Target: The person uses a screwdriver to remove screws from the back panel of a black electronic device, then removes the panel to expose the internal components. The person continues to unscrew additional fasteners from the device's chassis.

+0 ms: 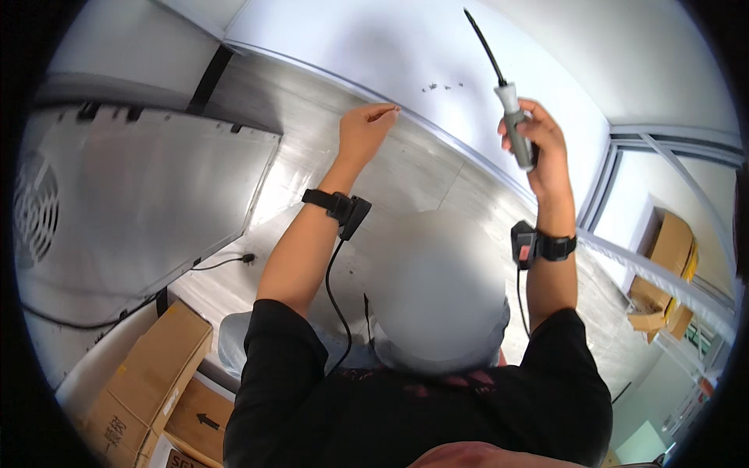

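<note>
My right hand [542,136] is wrapped round the grey handle of a screwdriver [511,117]. Its dark shaft points up and to the left, over a white panel-like surface [343,39]. At that surface's near edge is my left hand [367,132], with thumb and forefinger pinched together. Whatever sits at those fingertips is too small to make out. Several tiny metal pieces that look like screws [434,86] lie on the white surface, between the two hands and beyond them.
A large metal casing [148,179] with a round vent stands at the left, a cable [226,264] beside it. Cardboard boxes [148,374] are stacked at the lower left. On the right is a metal frame [655,273] with more cardboard [671,253] behind it.
</note>
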The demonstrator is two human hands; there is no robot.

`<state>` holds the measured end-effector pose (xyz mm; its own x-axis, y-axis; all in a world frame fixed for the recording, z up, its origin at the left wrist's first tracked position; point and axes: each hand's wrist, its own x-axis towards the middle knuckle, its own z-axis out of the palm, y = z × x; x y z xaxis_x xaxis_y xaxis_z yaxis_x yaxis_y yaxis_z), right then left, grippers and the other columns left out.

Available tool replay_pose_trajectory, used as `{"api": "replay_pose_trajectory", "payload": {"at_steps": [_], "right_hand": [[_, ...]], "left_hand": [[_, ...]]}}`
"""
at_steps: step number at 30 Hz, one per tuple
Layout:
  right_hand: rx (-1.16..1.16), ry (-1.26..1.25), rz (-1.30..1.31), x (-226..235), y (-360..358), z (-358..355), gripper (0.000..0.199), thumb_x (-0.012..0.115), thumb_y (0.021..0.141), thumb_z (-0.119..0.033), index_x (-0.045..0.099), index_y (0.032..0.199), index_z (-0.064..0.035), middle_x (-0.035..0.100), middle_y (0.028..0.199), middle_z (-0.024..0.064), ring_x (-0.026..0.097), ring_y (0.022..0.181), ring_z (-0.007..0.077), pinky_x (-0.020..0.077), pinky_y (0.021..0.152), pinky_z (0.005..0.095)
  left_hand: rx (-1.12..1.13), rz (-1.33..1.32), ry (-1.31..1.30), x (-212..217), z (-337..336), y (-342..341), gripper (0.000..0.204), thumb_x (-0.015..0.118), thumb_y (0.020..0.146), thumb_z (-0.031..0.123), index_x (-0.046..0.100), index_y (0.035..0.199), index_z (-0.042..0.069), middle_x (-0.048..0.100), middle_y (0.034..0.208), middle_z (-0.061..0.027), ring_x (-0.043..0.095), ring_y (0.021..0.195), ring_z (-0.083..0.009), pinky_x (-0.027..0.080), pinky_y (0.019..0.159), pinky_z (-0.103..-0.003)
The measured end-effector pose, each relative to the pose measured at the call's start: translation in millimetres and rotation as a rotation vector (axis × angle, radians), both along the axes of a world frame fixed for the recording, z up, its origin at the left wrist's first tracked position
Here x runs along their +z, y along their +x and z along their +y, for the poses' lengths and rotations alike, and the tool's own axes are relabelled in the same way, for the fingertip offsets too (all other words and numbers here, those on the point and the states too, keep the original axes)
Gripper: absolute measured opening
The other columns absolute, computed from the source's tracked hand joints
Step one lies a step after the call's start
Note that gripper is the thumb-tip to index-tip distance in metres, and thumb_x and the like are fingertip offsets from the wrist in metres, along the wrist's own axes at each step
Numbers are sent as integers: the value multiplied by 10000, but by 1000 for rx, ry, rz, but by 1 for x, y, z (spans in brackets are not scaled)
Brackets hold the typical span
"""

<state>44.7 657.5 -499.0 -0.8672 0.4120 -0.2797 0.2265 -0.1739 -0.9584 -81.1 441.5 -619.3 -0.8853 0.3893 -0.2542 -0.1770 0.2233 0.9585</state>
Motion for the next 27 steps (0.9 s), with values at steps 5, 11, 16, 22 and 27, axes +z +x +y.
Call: {"api": "replay_pose_trajectory", "payload": {"at_steps": [5, 11, 16, 22, 27], "right_hand": [[-85, -161, -75, -83, 8, 39, 361, 470, 783, -70, 540, 1124, 26, 619, 816, 133, 566, 679, 168, 465, 672, 278], [-116, -239, -128, -120, 5, 48, 359, 494, 783, -48, 544, 1134, 8, 611, 850, 114, 571, 736, 162, 479, 684, 287], [-67, -263, -138, -130, -9, 49, 346, 506, 788, -39, 543, 1129, 10, 605, 872, 108, 576, 772, 166, 484, 692, 298], [37, -259, -108, -125, -31, 36, 361, 498, 787, -19, 538, 1144, 11, 609, 901, 110, 579, 798, 164, 481, 700, 301], [326, -157, -146, -108, -55, 9, 429, 531, 748, 14, 515, 1176, 15, 613, 965, 110, 575, 816, 144, 468, 705, 274]], "left_hand": [[6, 380, -281, -66, 57, -33, 144, 698, 783, 144, 729, 917, 103, 648, 793, -19, 557, 764, -139, 455, 666, -269], [18, 707, -459, -94, 91, -47, 154, 727, 738, 133, 743, 889, 161, 597, 722, -7, 507, 729, -188, 434, 659, -315], [5, 842, -498, -92, 97, -47, 172, 741, 705, 123, 745, 868, 179, 569, 708, 2, 479, 690, -197, 410, 628, -320], [-9, 674, -352, -86, 81, -50, 250, 712, 724, 57, 714, 965, 121, 593, 757, -38, 526, 745, -199, 445, 690, -321], [69, 314, -91, -49, 21, -42, 221, 667, 795, 46, 684, 1013, 70, 642, 866, -67, 582, 802, -155, 468, 725, -283]]}}
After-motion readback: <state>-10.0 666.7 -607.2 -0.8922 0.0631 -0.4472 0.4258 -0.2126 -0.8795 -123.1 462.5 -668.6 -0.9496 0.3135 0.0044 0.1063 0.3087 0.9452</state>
